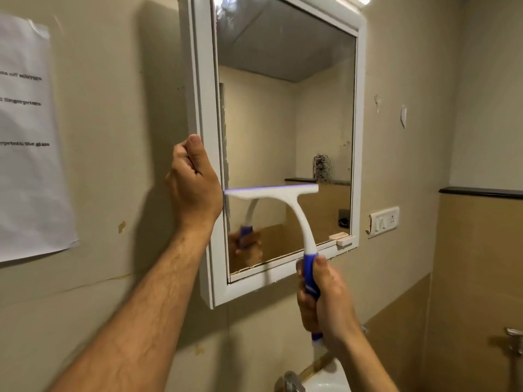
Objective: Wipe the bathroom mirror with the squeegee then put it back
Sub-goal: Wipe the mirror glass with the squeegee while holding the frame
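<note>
half the job, i judge: right hand (325, 301) fisted on squeegee (285, 205), blade low on mirror (285, 108); left hand (195, 182) clasps the frame (202, 80); return remains.

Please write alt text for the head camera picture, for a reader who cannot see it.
A person's right hand holds a white and blue squeegee with its blade across the lower part of a white-framed bathroom mirror. The left hand grips the mirror's left frame edge.
</note>
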`<state>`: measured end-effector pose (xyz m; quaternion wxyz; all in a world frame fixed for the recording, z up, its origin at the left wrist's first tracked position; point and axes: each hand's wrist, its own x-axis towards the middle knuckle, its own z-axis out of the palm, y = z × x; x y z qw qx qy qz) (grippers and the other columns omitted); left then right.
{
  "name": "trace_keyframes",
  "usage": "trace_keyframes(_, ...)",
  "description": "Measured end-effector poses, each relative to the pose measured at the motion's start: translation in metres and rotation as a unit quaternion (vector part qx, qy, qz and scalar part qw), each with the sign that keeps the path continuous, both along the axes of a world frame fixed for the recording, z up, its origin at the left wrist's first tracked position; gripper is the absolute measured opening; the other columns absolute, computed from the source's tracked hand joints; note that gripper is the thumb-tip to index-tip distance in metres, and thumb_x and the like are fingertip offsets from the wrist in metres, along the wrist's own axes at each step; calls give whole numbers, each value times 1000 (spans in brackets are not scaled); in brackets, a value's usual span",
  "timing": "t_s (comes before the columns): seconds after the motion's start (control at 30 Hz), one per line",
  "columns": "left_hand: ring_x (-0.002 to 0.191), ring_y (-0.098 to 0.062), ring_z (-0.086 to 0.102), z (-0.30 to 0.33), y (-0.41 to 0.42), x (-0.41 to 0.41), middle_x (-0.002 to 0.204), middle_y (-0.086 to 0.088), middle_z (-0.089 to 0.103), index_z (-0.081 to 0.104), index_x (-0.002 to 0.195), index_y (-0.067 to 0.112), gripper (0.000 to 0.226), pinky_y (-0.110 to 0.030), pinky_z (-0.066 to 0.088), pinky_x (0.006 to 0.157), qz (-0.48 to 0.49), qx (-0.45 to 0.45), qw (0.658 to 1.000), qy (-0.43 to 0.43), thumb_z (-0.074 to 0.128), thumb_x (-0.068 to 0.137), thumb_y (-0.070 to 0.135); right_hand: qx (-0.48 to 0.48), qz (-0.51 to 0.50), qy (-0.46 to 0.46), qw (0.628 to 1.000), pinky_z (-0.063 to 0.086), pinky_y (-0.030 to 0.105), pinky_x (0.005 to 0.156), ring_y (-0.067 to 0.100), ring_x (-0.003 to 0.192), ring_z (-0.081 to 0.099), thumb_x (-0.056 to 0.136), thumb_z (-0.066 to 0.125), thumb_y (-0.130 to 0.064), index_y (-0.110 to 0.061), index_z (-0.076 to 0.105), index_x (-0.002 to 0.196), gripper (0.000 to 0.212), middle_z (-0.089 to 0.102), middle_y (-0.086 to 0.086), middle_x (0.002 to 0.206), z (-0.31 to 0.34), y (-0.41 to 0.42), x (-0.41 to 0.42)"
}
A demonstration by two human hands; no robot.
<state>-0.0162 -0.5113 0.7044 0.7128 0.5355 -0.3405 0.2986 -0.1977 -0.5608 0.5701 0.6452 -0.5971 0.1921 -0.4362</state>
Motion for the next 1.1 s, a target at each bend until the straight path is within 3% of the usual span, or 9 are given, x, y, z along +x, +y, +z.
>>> trace_keyframes(0.13, 56, 7, 50, 2, 4, -5, 61, 13, 48, 54, 95, 12, 44, -8, 32, 44, -5, 0, 1000, 12, 25, 100, 44, -19, 6, -36, 999, 29, 18, 38, 9, 37, 29, 95, 30, -54, -14, 54, 83, 48, 40, -4, 48, 51, -1, 10)
trace_keyframes(0.33, 53, -2, 48, 1, 7, -7, 60, 13, 48, 51, 92, 14, 40, -10, 31, 43, 6, 4, 1000, 8, 24, 100, 43, -41, -6, -103, 994, 29, 19, 39, 9, 38, 30, 95, 31, -55, -17, 52, 81, 46, 40, -5, 47, 128, -3, 18)
trace_keyframes(0.47, 58, -7, 53, 2, 7, -7, 63, 9, 52, 51, 96, 17, 44, -23, 34, 46, -2, 2, 1000, 7, 21, 99, 48, -66, -13, -137, 988, 29, 19, 36, 8, 38, 28, 96, 31, -54, -16, 50, 82, 45, 37, -4, 51, 201, -4, 21)
trace_keyframes(0.57, 57, -4, 51, 2, 8, -9, 64, 9, 53, 50, 98, 18, 40, -18, 32, 45, 2, 4, 1000, 7, 22, 99, 45, -74, -23, -127, 989, 31, 18, 37, 8, 40, 29, 96, 32, -53, -16, 51, 82, 44, 37, -3, 53, 232, -4, 27)
trace_keyframes(0.73, 54, -3, 48, 4, 10, -10, 61, 9, 50, 48, 94, 18, 34, -3, 36, 44, -5, -2, 1000, 5, 25, 100, 41, -76, -8, -121, 990, 30, 19, 38, 8, 41, 28, 95, 33, -55, -16, 50, 83, 45, 37, -3, 53, 232, -10, 36)
trace_keyframes(0.9, 51, -5, 47, 2, 9, -12, 60, 7, 50, 50, 93, 16, 35, -4, 38, 46, -12, -10, 1000, 6, 25, 99, 41, -89, -2, -101, 991, 29, 19, 37, 9, 39, 28, 94, 31, -58, -17, 50, 81, 47, 36, -4, 51, 203, -13, 34)
trace_keyframes(1.1, 50, -3, 49, 4, 11, -12, 61, 9, 50, 50, 92, 16, 33, -3, 37, 47, -14, -16, 1000, 2, 27, 99, 38, -102, -8, -116, 988, 31, 18, 37, 8, 39, 28, 95, 32, -55, -16, 49, 81, 45, 36, -4, 50, 247, -9, 34)
